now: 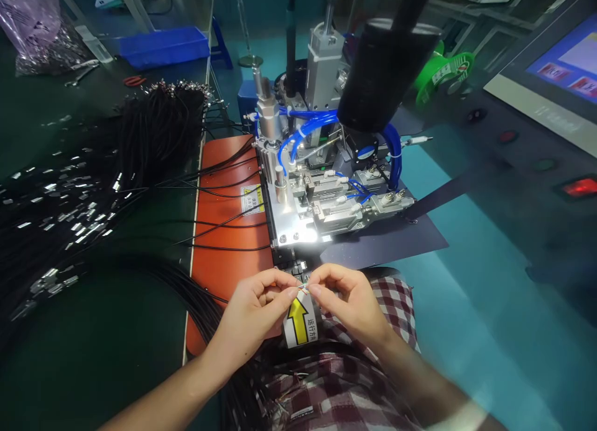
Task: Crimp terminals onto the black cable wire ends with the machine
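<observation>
My left hand [254, 310] and my right hand [352, 300] meet fingertip to fingertip at the near end of the machine [298, 213]. Between them show thin coloured wires [303, 288], white and reddish, at the end of what looks like a cable. Thumb and forefinger of each hand are pinched on these wires. Just below the fingertips is a white label with a yellow arrow [302, 319]. Several black cables [233, 247] lie across the orange board [219, 207], their ends in the machine's edge. The fingers partly hide the wire tips.
Big bundles of black cables [158, 117] with shiny ends cover the dark table at left. A blue tray [165, 48] and red-handled pliers [134, 81] lie farther back. A black nozzle [382, 76] hangs over the machine. A control panel [550, 114] stands at right.
</observation>
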### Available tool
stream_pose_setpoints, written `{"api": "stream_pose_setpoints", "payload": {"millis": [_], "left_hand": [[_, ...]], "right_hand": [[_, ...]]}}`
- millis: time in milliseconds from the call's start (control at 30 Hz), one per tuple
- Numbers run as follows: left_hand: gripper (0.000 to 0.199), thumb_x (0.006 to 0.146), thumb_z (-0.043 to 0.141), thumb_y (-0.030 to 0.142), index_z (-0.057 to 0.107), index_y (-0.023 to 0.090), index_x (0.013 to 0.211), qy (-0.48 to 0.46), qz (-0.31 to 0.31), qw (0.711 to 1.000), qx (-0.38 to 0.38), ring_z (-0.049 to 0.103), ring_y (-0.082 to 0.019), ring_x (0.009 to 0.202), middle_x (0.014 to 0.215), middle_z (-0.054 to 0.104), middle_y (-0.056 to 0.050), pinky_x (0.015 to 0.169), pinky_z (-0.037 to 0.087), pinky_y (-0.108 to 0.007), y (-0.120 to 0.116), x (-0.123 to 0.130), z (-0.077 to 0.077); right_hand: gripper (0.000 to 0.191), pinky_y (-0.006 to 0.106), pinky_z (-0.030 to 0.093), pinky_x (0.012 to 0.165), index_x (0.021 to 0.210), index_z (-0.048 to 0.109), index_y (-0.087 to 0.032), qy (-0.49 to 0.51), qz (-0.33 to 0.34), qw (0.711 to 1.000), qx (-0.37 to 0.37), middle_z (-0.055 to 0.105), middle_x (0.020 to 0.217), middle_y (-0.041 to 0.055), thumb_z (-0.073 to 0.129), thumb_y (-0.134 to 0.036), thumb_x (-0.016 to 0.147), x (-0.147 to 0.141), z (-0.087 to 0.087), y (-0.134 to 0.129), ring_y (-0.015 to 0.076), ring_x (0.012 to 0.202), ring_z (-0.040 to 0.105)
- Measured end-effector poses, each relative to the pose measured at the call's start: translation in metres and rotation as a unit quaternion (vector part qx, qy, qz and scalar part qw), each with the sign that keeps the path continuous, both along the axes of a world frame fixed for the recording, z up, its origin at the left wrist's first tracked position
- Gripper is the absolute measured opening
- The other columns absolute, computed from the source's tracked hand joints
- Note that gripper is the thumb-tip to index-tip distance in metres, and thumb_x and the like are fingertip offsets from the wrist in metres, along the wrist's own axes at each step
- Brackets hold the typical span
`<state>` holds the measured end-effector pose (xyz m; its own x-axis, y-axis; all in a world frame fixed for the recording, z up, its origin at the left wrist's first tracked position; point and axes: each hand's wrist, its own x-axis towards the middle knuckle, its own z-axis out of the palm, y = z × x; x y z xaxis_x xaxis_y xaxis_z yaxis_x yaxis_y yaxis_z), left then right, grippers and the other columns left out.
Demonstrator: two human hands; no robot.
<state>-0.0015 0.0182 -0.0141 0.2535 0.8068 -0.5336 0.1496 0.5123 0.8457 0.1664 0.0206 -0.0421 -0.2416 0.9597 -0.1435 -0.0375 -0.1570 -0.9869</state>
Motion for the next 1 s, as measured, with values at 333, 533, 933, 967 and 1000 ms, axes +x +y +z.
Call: {"api": "stream_pose_setpoints", "payload": {"millis": [333, 533, 933, 967, 1000], "left_hand": [[0.024, 0.079, 0.059, 0.038, 0.060, 0.015, 0.083, 0.011, -0.014, 1.000, 0.005, 0.032, -0.005, 0.043, 0.051, 0.040, 0.007, 0.040, 0.027, -0.016, 0.001, -0.001, -0.001], [0.025, 0.074, 0.064, 0.037, 0.061, 0.014, 0.082, -0.001, -0.009, 1.000, -0.023, 0.037, -0.006, 0.047, 0.058, 0.050, 0.003, 0.043, 0.029, -0.017, 0.002, -0.002, 0.001], [0.022, 0.073, 0.064, 0.036, 0.058, 0.014, 0.072, -0.021, 0.012, 0.999, -0.034, 0.029, -0.005, 0.039, 0.042, 0.037, 0.008, 0.038, 0.022, -0.017, 0.002, 0.000, 0.000], [0.022, 0.073, 0.064, 0.035, 0.058, 0.014, 0.073, -0.020, 0.017, 0.999, -0.035, 0.029, -0.005, 0.039, 0.041, 0.036, 0.008, 0.038, 0.022, -0.017, 0.001, 0.000, 0.000], [0.022, 0.074, 0.064, 0.035, 0.058, 0.015, 0.073, -0.019, 0.021, 0.999, -0.035, 0.028, -0.005, 0.039, 0.041, 0.036, 0.008, 0.038, 0.022, -0.017, 0.001, 0.000, 0.000]], "right_hand": [[0.011, 0.021, 0.034, 0.047, 0.070, 0.059, -0.015, 0.012, 0.017, 1.000, -0.019, 0.050, 0.059, -0.0034, 0.060, -0.020, 0.079, 0.001, -0.003, 0.000, 0.0084, 0.051, 0.043], [0.013, 0.020, 0.034, 0.046, 0.070, 0.056, -0.016, 0.047, 0.052, 0.997, -0.035, 0.048, 0.058, -0.0045, 0.058, -0.021, 0.082, 0.002, -0.008, 0.002, 0.0070, 0.048, 0.042], [0.013, 0.021, 0.037, 0.048, 0.076, 0.058, -0.017, 0.051, 0.068, 0.996, -0.013, 0.050, 0.063, -0.0035, 0.056, -0.025, 0.085, 0.004, -0.012, 0.004, 0.0081, 0.051, 0.043], [0.012, 0.021, 0.037, 0.049, 0.076, 0.058, -0.016, 0.040, 0.057, 0.998, -0.006, 0.050, 0.062, -0.0032, 0.057, -0.025, 0.085, 0.003, -0.012, 0.001, 0.0087, 0.052, 0.044], [0.011, 0.021, 0.038, 0.051, 0.076, 0.059, -0.016, 0.022, 0.047, 0.999, 0.006, 0.051, 0.063, -0.0027, 0.058, -0.024, 0.084, 0.002, -0.011, -0.001, 0.0094, 0.054, 0.045]]}}
